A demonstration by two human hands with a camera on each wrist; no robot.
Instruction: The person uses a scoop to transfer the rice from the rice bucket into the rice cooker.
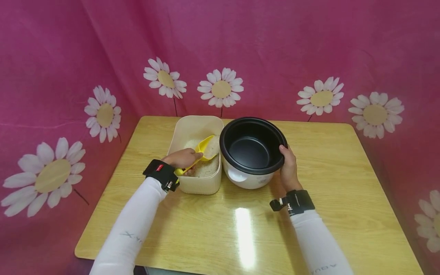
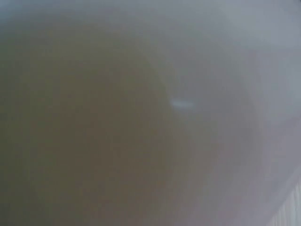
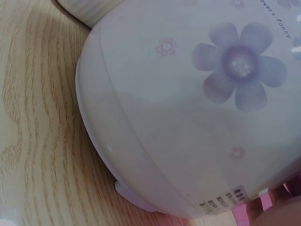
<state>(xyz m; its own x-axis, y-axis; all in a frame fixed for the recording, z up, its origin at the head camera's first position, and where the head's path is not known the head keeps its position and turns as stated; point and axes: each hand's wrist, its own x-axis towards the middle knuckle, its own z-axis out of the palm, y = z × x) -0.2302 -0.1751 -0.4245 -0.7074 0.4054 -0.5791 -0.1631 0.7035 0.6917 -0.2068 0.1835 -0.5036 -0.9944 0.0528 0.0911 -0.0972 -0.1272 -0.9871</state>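
My left hand (image 1: 183,158) grips the handle of a yellow scoop (image 1: 203,147) inside a cream-coloured bin (image 1: 173,145). White rice (image 1: 212,149) fills the scoop, whose mouth points toward the rice cooker, and more rice (image 1: 207,168) lies in the bin below. Just right of the bin stands the white rice cooker (image 1: 252,181), lidless, its black interior (image 1: 252,151) showing bare. My right hand (image 1: 289,168) holds the cooker's right side, thumb over the dark rim. Purple flowers decorate its wall (image 3: 169,113) in the right wrist view. The left wrist view is a blur.
Both containers stand toward the back of a light wooden table (image 1: 206,229). A pink curtain (image 1: 268,57) printed with large daisies hangs behind and along the sides. The bin's ribbed side (image 3: 89,9) shows beside the cooker in the right wrist view.
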